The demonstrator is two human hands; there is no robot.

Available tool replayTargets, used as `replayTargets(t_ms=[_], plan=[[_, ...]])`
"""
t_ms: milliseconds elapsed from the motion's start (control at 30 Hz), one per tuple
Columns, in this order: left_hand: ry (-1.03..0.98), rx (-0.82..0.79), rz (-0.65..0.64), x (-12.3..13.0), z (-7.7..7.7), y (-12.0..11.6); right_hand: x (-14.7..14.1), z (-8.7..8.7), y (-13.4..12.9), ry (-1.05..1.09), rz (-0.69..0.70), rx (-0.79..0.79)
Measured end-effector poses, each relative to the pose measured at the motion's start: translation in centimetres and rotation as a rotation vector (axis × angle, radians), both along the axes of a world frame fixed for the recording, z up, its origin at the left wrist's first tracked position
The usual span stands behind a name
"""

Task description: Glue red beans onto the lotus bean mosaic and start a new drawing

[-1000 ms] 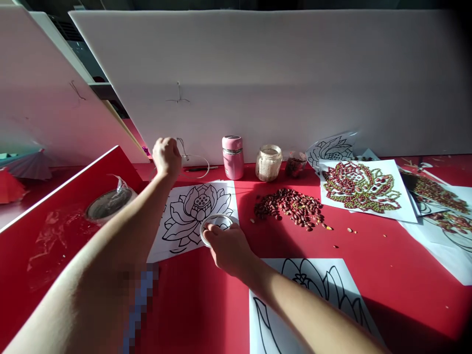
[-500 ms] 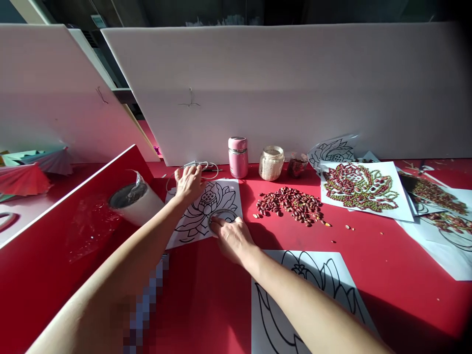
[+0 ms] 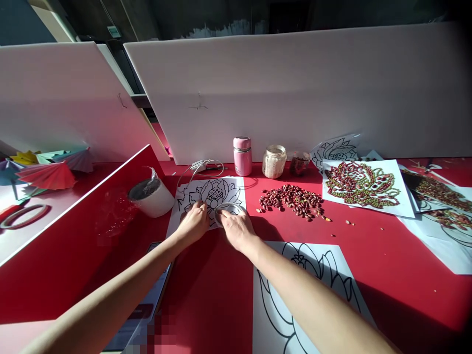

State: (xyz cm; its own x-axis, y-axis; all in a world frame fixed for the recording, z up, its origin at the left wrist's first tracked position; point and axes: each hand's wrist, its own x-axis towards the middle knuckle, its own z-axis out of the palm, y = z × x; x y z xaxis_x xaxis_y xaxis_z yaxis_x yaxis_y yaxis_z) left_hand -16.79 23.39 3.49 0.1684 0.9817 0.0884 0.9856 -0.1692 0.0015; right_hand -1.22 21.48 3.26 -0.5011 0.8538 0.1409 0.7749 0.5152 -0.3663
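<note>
A sheet of white paper with a black lotus outline (image 3: pixel 230 186) lies on the red table in front of me. My right hand (image 3: pixel 238 228) is closed on the rim of a round, ring-shaped roll of tape (image 3: pixel 229 207) over the sheet's lower right. Just left of the roll, my left hand (image 3: pixel 195 221) rests on the sheet with its fingers bent and together. Whatever its fingertips pinch, if anything, is hidden. Nearer to me, a larger line drawing (image 3: pixel 273 314) lies partly under my right forearm.
Behind stand a pink flask (image 3: pixel 242 157), an open glass jar (image 3: pixel 274 162) and a white cable (image 3: pixel 217 164). Red beans (image 3: pixel 291 200) are heaped right, beside a bean-covered lotus picture (image 3: pixel 363 184). A white tub (image 3: pixel 157 199) and a phone-like dark device (image 3: pixel 157 290) are left.
My left hand has come back from the cable at the sheet's top edge to beside the tape roll, its fingers now together. My right hand still holds the roll. The view has shifted slightly.
</note>
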Motion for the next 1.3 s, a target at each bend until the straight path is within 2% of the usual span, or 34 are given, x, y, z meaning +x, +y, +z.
replayTargets(t_ms=[167,333,467,600,667,700,800,900,1033,1167,1300], plan=[[-0.031,0.002,0.07,0.2,-0.8,-0.4,-0.3,0.1,0.1,0.035,-0.014,-0.016],[-0.098,0.01,0.124,0.7,-0.7,-0.7,-0.1,0.6,0.5,0.133,-0.025,-0.04],[-0.214,-0.001,0.142,1.0,0.5,-0.6,1.9,2.6,1.0,0.306,-0.129,-0.05],[-0.431,0.021,0.116,2.1,2.8,-1.4,7.1,4.9,-0.3,0.578,-0.173,-0.083],[-0.586,0.009,0.073,3.5,4.0,-2.7,10.5,5.5,-2.0,1.102,-0.104,-0.303],[-0.675,-0.01,0.046,4.3,4.5,-3.6,12.3,5.6,-3.0,1.279,-0.065,-0.422],[-0.963,-0.128,-0.048,7.7,5.3,-6.7,16.4,5.0,-6.2,1.559,-0.039,-0.795],[-1.213,-0.285,-0.127,11.5,4.8,-9.0,18.4,3.9,-8.4,1.651,-0.078,-0.979],[-1.469,-0.458,-0.184,15.3,3.3,-9.5,18.7,3.0,-9.0,1.643,-0.079,-1.023],[-1.671,-0.596,-0.258,16.9,2.3,-9.0,18.7,2.6,-8.2,1.6,-0.038,-1.003],[-1.832,-0.707,-0.318,16.7,1.7,-8.7,19.1,1.9,-7.5,1.649,-0.045,-0.985]])
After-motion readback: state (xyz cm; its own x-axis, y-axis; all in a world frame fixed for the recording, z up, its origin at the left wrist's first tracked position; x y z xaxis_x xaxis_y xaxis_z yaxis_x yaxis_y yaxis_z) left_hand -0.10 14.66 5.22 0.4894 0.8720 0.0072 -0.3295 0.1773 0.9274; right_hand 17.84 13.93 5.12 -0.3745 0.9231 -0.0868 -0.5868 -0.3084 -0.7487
